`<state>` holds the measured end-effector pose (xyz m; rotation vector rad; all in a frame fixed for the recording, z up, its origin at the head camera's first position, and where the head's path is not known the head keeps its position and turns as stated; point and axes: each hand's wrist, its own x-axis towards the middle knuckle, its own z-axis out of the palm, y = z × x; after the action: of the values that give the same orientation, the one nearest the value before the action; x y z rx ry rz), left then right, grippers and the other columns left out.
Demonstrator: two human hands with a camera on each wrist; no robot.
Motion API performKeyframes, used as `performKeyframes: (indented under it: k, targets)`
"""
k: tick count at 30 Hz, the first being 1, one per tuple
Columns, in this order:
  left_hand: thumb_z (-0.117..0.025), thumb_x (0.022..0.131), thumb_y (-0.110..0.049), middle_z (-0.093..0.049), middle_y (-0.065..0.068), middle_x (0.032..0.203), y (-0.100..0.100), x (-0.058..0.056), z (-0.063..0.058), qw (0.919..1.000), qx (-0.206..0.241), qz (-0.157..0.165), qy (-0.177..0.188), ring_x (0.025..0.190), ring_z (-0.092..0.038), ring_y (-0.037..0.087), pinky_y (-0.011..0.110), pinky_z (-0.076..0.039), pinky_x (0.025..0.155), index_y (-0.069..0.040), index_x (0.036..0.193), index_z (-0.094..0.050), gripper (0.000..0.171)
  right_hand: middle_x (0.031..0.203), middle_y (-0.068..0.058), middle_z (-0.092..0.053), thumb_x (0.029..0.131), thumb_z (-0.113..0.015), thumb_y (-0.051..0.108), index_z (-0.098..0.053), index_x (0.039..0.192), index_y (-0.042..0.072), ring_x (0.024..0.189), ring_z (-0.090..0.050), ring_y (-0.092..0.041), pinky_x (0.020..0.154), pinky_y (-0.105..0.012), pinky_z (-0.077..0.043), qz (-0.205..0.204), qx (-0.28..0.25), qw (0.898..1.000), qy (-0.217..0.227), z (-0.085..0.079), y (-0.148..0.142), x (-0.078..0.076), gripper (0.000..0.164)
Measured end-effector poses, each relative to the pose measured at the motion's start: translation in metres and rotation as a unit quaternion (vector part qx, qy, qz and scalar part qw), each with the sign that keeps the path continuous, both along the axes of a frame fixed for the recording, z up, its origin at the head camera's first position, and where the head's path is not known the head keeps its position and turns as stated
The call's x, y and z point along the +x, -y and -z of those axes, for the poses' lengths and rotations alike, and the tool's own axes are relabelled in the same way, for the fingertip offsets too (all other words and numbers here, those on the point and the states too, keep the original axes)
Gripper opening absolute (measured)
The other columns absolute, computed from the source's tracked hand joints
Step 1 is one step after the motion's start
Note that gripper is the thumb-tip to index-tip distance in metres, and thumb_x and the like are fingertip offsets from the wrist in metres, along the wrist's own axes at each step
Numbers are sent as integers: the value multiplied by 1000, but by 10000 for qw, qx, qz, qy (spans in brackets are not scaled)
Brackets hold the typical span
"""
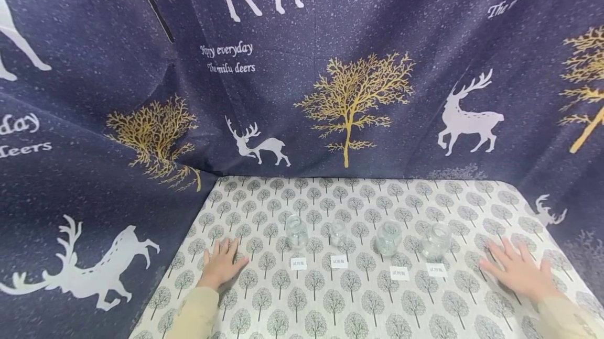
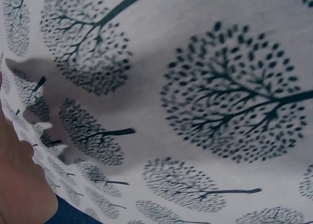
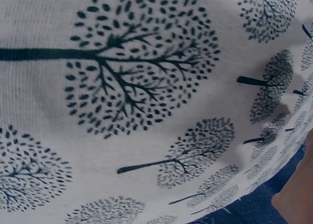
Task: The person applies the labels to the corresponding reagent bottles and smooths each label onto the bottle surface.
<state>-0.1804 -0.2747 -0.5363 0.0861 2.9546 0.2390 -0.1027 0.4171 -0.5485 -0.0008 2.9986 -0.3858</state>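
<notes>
Palm down at the left of the table, my left hand [image 1: 222, 265] has its fingers spread and holds nothing. On the far right my right hand [image 1: 521, 271] lies likewise, fingers straight and apart. Between them stand several clear glass bottles in a row: a tall one [image 1: 297, 232] nearest the left hand, a smaller one [image 1: 337, 234], a rounder one [image 1: 389, 238], and a wide one [image 1: 435, 242] nearest the right hand. Each wrist view shows just part of a hand at its edge, over the printed cloth.
Small white printed labels, such as the leftmost label [image 1: 298, 264] and the rightmost label [image 1: 436, 270], lie in front of the bottles. A tree-patterned cloth [image 1: 325, 297] covers the table. Dark blue curtains [image 1: 292, 93] with deer and trees hang behind and at the sides.
</notes>
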Motion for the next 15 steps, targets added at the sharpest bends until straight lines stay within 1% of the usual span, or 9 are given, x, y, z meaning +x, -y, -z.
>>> performKeyframes:
  k: [4,7,9,12,15]
  targets:
    - [-39,86,-55,-15,22,145,-1,-8,-5,9998,-135,136,-22,131,-5,45,65,1,100,-10,140,-20,73,144,-25,7,87,-32,58,-3,142,14,125,24,-44,82,-67,26,-58,13,10000,-2,-6,0,-3,77]
    - [-37,86,-57,-15,20,146,-2,-14,-8,9994,-221,244,-69,132,-6,44,65,0,100,-11,141,-20,74,144,-25,9,87,-31,58,-2,142,13,125,24,-45,82,-66,27,-131,-54,9999,27,-11,1,-5,77]
    - [-37,86,-57,-14,20,146,-3,-18,-12,9994,-198,276,-71,132,-5,43,64,1,101,-12,141,-19,73,144,-25,10,87,-31,57,0,142,13,125,24,-45,81,-66,26,-163,-65,9998,23,-15,2,-7,77]
    - [-36,86,-57,-12,19,147,-7,-25,-21,9994,-137,313,-95,133,-2,43,63,3,101,-14,141,-17,72,144,-25,10,87,-33,57,0,142,14,125,24,-45,81,-69,24,-159,-63,9998,-29,-21,3,-9,77]
    - [-35,87,-56,-10,19,147,-11,-32,-32,9992,-96,375,-136,133,0,43,63,6,101,-13,142,-16,72,144,-24,8,87,-33,57,-1,142,16,126,23,-44,82,-72,18,-130,6,9999,-100,-27,5,-12,76]
